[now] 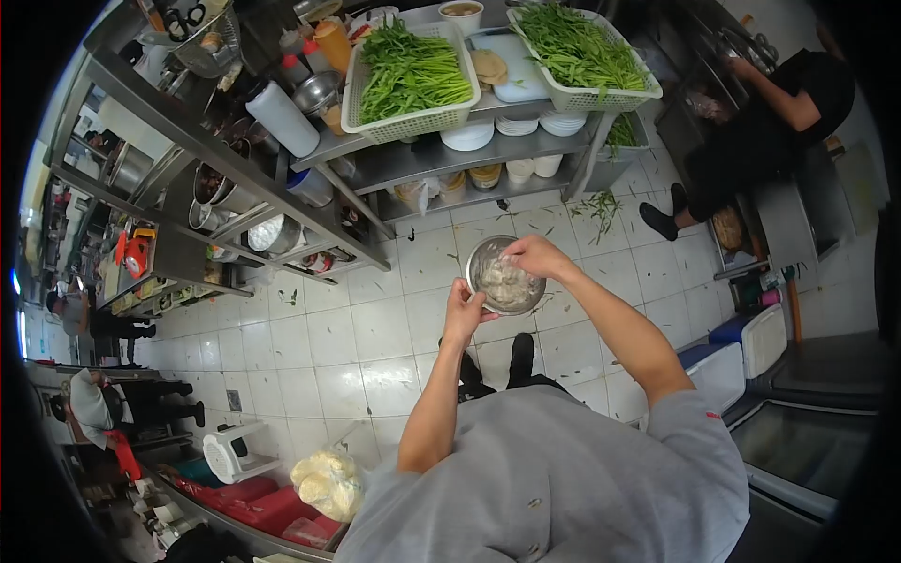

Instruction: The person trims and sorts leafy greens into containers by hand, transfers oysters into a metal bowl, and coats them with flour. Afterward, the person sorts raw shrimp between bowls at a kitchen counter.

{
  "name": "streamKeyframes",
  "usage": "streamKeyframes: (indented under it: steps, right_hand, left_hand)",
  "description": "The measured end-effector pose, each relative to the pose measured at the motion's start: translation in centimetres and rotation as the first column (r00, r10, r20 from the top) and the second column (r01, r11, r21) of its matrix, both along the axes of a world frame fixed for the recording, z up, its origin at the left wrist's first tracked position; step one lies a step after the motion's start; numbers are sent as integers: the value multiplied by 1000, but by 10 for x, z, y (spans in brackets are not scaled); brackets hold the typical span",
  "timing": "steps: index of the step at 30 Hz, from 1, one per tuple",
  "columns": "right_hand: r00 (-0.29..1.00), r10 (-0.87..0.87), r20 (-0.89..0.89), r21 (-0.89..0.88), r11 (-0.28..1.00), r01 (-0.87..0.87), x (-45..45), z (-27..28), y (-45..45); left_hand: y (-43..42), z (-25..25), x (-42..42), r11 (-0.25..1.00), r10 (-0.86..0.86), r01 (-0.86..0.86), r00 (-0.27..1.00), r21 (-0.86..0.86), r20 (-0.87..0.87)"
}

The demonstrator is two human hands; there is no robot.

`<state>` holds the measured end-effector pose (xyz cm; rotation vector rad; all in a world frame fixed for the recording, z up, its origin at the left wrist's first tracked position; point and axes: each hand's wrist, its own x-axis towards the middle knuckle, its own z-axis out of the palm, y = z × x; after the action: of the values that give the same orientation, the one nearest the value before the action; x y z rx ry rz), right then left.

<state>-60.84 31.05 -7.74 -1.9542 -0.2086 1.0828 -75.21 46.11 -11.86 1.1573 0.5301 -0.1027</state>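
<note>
A round metal bowl [476, 291] is held out in front of my body, above the tiled floor. Inside it lies a pale, wet-looking mass [507, 280] whose kind I cannot make out. My left hand [464, 311] is closed on the near left rim of the bowl, thumb at the edge. From the right, my right hand [537, 256] reaches over the far rim, its bent fingers drawn together at the pale mass. Whatever those fingertips pinch is too small to tell.
A steel worktable [375, 155] ahead carries two baskets of green vegetables [413, 75] [587, 52]. Plates [466, 137] sit underneath. A person in black [751, 122] works at the right; others are at the far left. A white stool [235, 452] and scattered leaves [598, 214] are on the floor.
</note>
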Motion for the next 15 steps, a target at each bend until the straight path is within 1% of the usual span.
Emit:
streamKeyframes:
  steps: [1, 2, 3, 4, 5, 6, 7, 8, 9, 10, 11, 12, 13, 14, 15]
  right_hand:
    - [956, 127, 266, -125, 987, -97, -2, 8, 0]
    - [863, 215, 457, -146, 975, -166, -8, -9, 2]
    - [721, 290, 629, -184, 957, -224, -18, -38, 5]
    - [531, 352, 770, -237, 932, -273, -26, -54, 7]
    - [546, 350, 761, -200, 928, -315, -43, -41, 6]
    - [482, 491, 726, -229, 833, -503, -45, -56, 3]
    - [375, 615, 694, -251, 695, -674, -38, -72, -2]
    - [268, 595, 758, -299, 682, -668, -34, -65, -14]
    - [157, 567, 809, -340, 669, -661, -34, -54, -24]
    - [181, 626, 758, -417, 679, -604, -31, -40, -20]
    - [213, 680, 701, -494, 679, -544, -29, -27, -14]
    - [326, 660, 677, -483, 733, -480, -32, -16, -6]
    - [436, 627, 646, -478, 777, -410, -34, -12, 1]
    - [509, 573, 642, -440, 820, -367, -31, -14, 7]
    - [581, 516, 629, -405, 856, -322, -30, -18, 9]
  left_hand:
    - [-1, 7, 3, 1000, -17, 17, 1000, -1, 8]
    - [-3, 10, 3, 999, -39, 39, 999, -2, 16]
    - [-3, 7, 5, 998, -57, 57, 998, 28, 16]
    - [-3, 1, 10, 996, -71, 69, 997, 58, 25]
    - [0, -6, 15, 993, -76, 72, 996, 92, 37]
    - [3, -13, 15, 990, -96, 91, 995, 111, 41]
    - [8, -21, 12, 986, -103, 95, 993, 140, 51]
    - [16, -23, 12, 980, -100, 86, 993, 179, 67]
    - [16, -18, 10, 981, -78, 63, 994, 182, 77]
    - [11, -13, 12, 982, -53, 36, 995, 183, 86]
    - [10, -15, 16, 988, -69, 55, 993, 143, 96]
    - [7, -18, 16, 992, -87, 77, 991, 98, 100]
    - [1, -17, 14, 996, -69, 60, 991, 71, 118]
    - [-2, -13, 16, 998, -48, 42, 988, 42, 144]
    - [-3, -11, 14, 999, -38, 37, 991, 12, 124]
